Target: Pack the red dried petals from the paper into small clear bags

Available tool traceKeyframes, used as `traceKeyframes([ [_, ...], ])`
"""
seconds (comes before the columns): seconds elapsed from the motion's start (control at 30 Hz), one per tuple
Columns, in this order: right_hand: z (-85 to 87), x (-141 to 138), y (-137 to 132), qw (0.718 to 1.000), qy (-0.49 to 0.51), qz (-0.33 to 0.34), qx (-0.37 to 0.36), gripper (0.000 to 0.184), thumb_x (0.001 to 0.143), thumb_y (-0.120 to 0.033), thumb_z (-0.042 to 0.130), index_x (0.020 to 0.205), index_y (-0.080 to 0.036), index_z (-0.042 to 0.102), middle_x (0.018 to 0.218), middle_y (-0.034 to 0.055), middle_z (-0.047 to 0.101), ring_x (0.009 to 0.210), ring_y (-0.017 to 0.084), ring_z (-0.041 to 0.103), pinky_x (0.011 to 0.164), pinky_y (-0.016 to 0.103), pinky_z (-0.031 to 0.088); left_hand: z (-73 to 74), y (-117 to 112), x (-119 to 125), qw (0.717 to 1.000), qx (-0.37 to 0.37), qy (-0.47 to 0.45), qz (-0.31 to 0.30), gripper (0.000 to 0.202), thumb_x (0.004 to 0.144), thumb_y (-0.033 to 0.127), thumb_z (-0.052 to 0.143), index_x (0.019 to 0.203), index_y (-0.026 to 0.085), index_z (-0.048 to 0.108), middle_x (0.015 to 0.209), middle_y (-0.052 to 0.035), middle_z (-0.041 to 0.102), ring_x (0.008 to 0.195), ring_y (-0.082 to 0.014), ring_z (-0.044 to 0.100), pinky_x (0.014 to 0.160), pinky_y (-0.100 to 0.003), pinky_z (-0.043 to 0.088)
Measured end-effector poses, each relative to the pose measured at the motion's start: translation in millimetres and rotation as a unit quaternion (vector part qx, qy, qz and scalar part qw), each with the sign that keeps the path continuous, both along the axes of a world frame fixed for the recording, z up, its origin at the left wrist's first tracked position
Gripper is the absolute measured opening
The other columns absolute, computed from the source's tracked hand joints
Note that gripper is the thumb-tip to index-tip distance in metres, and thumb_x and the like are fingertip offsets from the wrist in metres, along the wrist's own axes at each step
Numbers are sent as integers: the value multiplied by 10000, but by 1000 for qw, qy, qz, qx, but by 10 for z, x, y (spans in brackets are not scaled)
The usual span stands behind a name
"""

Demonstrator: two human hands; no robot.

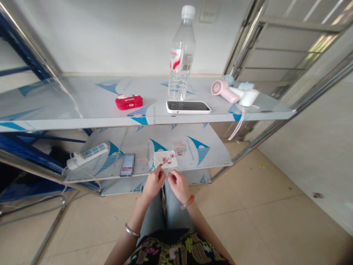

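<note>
My left hand (154,180) and my right hand (178,183) are held close together just in front of the middle shelf's edge, above my knees. Both have their fingers curled into a pinch, and whatever they grip is too small or hidden to make out. Directly beyond them lies a white tissue (158,158) with small dark red pieces (168,160) scattered on it. To its right are clear plastic bags (179,146) with pinkish contents. Another small clear bag (142,159) sits left of the tissue, beside a phone (127,164) with a lit, blurred screen.
A white power strip (89,154) with a cable occupies the middle shelf's left side. On the upper shelf (91,106) stand a clear water bottle (179,60), a red case (128,102), a white-edged phone (189,107) and a pink handheld fan (224,91). Metal posts frame the shelves.
</note>
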State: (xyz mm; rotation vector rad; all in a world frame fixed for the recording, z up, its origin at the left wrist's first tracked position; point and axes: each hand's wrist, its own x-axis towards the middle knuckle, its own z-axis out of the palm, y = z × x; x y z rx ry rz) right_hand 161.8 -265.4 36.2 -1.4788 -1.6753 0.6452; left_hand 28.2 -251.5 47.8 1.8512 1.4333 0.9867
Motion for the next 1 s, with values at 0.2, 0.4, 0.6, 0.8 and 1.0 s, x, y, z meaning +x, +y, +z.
traceKeyframes([
  [0.2, -64, -38, -29, 997, -51, -57, 7, 275, 891, -306, 418, 670, -193, 538, 586, 8, 561, 545, 130, 497, 540, 230, 271, -91, 62, -74, 999, 16, -8, 31, 105, 800, 174, 463, 814, 194, 565, 796, -30, 637, 726, -153, 601, 691, -255, 446],
  [0.4, -174, -74, -23, 998, 4, -51, 27, 187, 862, -276, 481, 713, -211, 571, 657, 25, 581, 583, 146, 503, 574, 235, 306, -118, 52, -15, 994, -54, -95, -10, 172, 736, 133, 556, 787, 222, 694, 1164, -92, 631, 1136, -272, 537, 1047, -402, 320],
  [0.6, -272, -163, -65, 970, 225, -80, -35, 170, 795, -376, 574, 743, -216, 554, 713, 19, 575, 683, 157, 539, 661, 261, 422, -112, 64, -5, 976, -133, -171, 1, 272, 694, 188, 679, 954, 263, 705, 1238, -66, 596, 1259, -287, 416, 1117, -391, 191],
  [0.8, -201, -154, -8, 717, 604, 13, -348, 365, 733, -526, 621, 878, -198, 550, 722, -7, 605, 637, 152, 600, 573, 295, 510, -136, 78, -15, 987, -96, -127, -30, 386, 699, 92, 630, 1031, 279, 694, 1294, -45, 557, 1247, -265, 432, 1101, -377, 232],
  [1.0, -292, -74, 108, 636, 675, 60, -369, 221, 747, -357, 675, 720, -168, 563, 639, -14, 615, 597, 111, 594, 625, 260, 503, -166, 79, -41, 994, -67, -40, -74, 314, 716, 58, 550, 865, 267, 730, 1295, -32, 565, 1219, -271, 456, 1101, -459, 201],
])
